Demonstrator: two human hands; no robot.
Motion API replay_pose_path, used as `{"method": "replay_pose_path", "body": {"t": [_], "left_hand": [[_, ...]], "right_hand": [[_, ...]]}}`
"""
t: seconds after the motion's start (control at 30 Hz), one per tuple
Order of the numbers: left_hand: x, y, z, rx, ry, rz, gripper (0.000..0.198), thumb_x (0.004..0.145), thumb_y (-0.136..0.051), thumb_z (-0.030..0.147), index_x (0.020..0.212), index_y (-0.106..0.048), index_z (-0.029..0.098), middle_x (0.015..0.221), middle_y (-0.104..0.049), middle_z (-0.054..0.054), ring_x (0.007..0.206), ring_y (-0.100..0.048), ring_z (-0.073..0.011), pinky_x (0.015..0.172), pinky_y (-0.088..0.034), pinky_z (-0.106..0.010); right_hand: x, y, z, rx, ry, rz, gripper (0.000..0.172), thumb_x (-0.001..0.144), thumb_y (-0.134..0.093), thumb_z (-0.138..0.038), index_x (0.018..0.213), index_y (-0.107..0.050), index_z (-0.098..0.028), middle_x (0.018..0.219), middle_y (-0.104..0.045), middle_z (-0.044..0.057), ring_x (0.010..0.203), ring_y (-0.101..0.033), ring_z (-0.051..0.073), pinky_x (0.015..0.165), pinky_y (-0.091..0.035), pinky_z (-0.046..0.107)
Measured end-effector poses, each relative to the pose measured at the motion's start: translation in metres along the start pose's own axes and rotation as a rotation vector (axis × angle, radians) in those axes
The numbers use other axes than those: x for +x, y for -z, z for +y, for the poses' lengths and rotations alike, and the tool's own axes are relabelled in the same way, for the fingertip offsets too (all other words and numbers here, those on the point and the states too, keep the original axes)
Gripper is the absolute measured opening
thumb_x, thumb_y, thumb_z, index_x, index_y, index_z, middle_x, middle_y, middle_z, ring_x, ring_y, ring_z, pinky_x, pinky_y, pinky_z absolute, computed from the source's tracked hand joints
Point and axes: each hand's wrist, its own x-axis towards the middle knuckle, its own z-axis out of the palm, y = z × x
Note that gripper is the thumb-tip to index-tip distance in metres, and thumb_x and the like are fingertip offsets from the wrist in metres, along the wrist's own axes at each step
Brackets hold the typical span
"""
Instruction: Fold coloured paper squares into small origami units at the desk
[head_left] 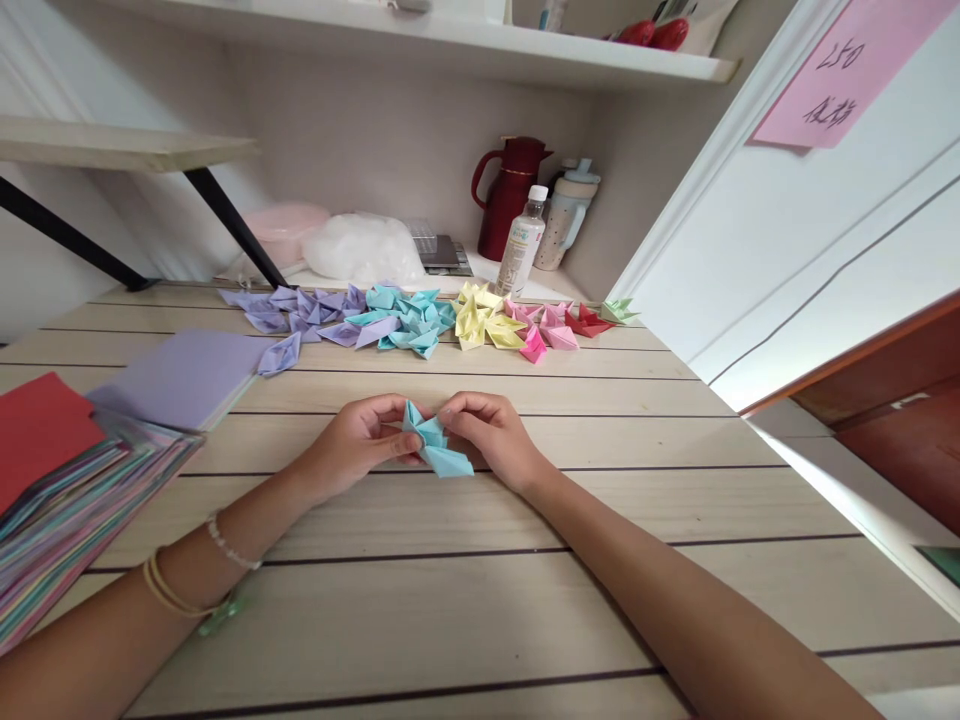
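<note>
A light blue folded-paper origami piece [448, 461] is held over the middle of the table between my two hands. My left hand [373, 432] is closed on its left side, the thumb pressing across the front. At its upper right, my right hand [491, 430] pinches a folded part with thumb and index finger. Behind my hands lies a row of finished origami pieces: purple ones [304, 308], blue ones [412, 318], yellow ones [480, 315], pink ones [556, 327], a red one [586, 321] and a light green one [619, 312].
At left are a purple paper stack [180, 372], a red sheet [45, 430] and a pile of coloured paper [90, 520]. Behind the row stand a plastic bottle [521, 245], a red jug [514, 195], a tumbler [564, 220] and a white plastic bag [364, 248]. A small raised shelf [127, 145] overhangs the left.
</note>
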Motion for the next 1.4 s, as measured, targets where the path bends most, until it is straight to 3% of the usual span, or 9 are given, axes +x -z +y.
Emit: {"method": "replay_pose_path", "body": {"t": [0.17, 0.43, 0.67, 0.97, 1.23, 1.4], "left_hand": [[-0.0016, 0.0007, 0.0008, -0.047, -0.018, 0.007, 0.044, 0.069, -0.072, 0.035, 0.109, -0.063, 0.019, 0.1, -0.07, -0.009, 0.088, -0.066, -0.0226, 0.071, -0.053, -0.03], [-0.0051, -0.0001, 0.0064, -0.022, 0.053, 0.017, 0.054, 0.072, -0.07, 0.034, 0.122, -0.057, 0.02, 0.102, -0.07, -0.01, 0.084, -0.066, -0.0211, 0.072, -0.051, -0.03], [-0.0036, -0.0001, 0.0042, -0.067, 0.031, 0.036, 0.047, 0.071, -0.07, 0.031, 0.117, -0.061, 0.021, 0.102, -0.069, -0.009, 0.089, -0.065, -0.022, 0.072, -0.052, -0.03], [-0.0027, -0.0027, 0.004, 0.012, 0.001, 0.135, 0.048, 0.069, -0.071, 0.036, 0.112, -0.063, 0.019, 0.1, -0.07, -0.01, 0.087, -0.065, -0.0217, 0.068, -0.051, -0.028], [-0.0008, -0.0036, -0.0023, 0.167, -0.126, 0.228, 0.032, 0.067, -0.072, 0.036, 0.089, -0.063, 0.015, 0.091, -0.069, -0.007, 0.077, -0.065, -0.0183, 0.066, -0.051, -0.027], [-0.0019, -0.0046, -0.0025, 0.206, -0.126, 0.294, 0.033, 0.066, -0.072, 0.038, 0.089, -0.062, 0.016, 0.087, -0.069, -0.005, 0.071, -0.065, -0.0175, 0.062, -0.051, -0.027]], "right_hand": [[0.0003, -0.0036, -0.0022, 0.011, 0.025, -0.028, 0.023, 0.069, -0.07, -0.038, 0.072, -0.062, -0.017, 0.064, -0.057, -0.001, 0.056, -0.048, 0.01, 0.053, -0.039, 0.023], [0.0002, -0.0046, -0.0019, -0.063, 0.059, -0.05, 0.032, 0.059, -0.077, -0.04, 0.073, -0.061, -0.016, 0.056, -0.048, -0.005, 0.049, -0.039, 0.007, 0.045, -0.031, 0.021], [0.0013, -0.0031, 0.0025, -0.184, 0.079, 0.01, 0.026, 0.071, -0.066, -0.042, 0.075, -0.058, -0.017, 0.06, -0.052, -0.003, 0.05, -0.041, 0.008, 0.045, -0.032, 0.021], [-0.0032, -0.0015, -0.0016, -0.497, 0.255, -0.004, 0.013, 0.078, -0.06, -0.03, 0.073, -0.063, -0.018, 0.079, -0.056, 0.002, 0.063, -0.05, 0.01, 0.055, -0.04, 0.023], [-0.0019, -0.0032, 0.0061, -0.563, 0.218, 0.005, 0.025, 0.066, -0.073, -0.036, 0.082, -0.065, -0.018, 0.079, -0.055, 0.001, 0.058, -0.051, 0.009, 0.053, -0.043, 0.022], [-0.0016, -0.0036, 0.0059, -0.599, 0.245, 0.025, 0.018, 0.071, -0.069, -0.033, 0.08, -0.065, -0.018, 0.078, -0.058, 0.002, 0.057, -0.05, 0.009, 0.052, -0.042, 0.022]]}}
